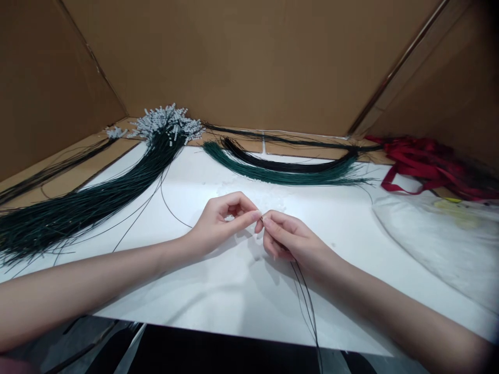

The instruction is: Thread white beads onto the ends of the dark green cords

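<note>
Over the middle of the white board, my left hand (222,221) and my right hand (290,236) meet at the fingertips. Thumb and index finger of the left are pinched together on something too small to make out. The right is closed on thin dark wires (307,296), which come out below its palm and hang past the board's front edge. Small white bits (268,196), perhaps beads, lie scattered just behind the hands. To the left lies a thick bundle of dark green wires (117,192), its far ends covered with white beads (167,120).
Green wires (280,175) and black wires (288,164) lie along the back of the white board (218,306). Red ribbon (417,161) and a clear plastic bag (448,244) occupy the right side. Cardboard walls (241,62) enclose the back and sides.
</note>
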`<state>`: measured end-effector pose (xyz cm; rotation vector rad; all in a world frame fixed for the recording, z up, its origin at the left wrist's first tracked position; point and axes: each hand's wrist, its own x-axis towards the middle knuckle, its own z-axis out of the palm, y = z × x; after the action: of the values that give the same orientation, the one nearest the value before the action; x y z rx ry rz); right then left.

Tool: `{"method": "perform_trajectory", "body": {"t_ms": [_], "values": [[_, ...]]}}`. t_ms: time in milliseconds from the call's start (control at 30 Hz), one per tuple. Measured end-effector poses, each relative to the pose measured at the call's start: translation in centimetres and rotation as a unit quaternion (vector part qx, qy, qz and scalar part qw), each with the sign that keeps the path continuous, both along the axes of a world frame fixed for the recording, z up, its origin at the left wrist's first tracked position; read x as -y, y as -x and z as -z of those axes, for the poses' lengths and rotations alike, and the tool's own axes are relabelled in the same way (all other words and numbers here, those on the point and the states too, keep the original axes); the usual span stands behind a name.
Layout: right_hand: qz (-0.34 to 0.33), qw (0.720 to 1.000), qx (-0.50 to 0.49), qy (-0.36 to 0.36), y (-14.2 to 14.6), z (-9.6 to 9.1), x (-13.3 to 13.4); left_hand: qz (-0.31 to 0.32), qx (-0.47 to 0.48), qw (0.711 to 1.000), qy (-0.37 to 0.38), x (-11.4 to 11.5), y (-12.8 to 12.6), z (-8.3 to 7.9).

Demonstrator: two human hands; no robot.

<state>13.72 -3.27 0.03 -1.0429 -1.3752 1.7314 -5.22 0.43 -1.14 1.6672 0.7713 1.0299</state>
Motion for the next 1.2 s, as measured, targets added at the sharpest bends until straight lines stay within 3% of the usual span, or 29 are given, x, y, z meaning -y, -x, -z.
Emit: {"method": "perform_trajectory", "body": {"t_ms": [333, 800, 1200], "values": [[0.048, 0.997, 0.059, -0.030, 0.11, -0.04, 0.02, -0.023, 0.046, 0.999, 0.012, 0.06, -0.06, -0.22], [0.065, 0.994, 0.074, -0.039, 0.23, -0.32, 0.32, -0.011, -0.035, 0.999, -0.007, 0.09, 0.22, -0.16], [0.061, 0.991, 0.085, -0.084, 0.10, -0.04, 0.28, -0.006, -0.045, 0.999, -0.015, 0.21, 0.11, -0.32]]}}
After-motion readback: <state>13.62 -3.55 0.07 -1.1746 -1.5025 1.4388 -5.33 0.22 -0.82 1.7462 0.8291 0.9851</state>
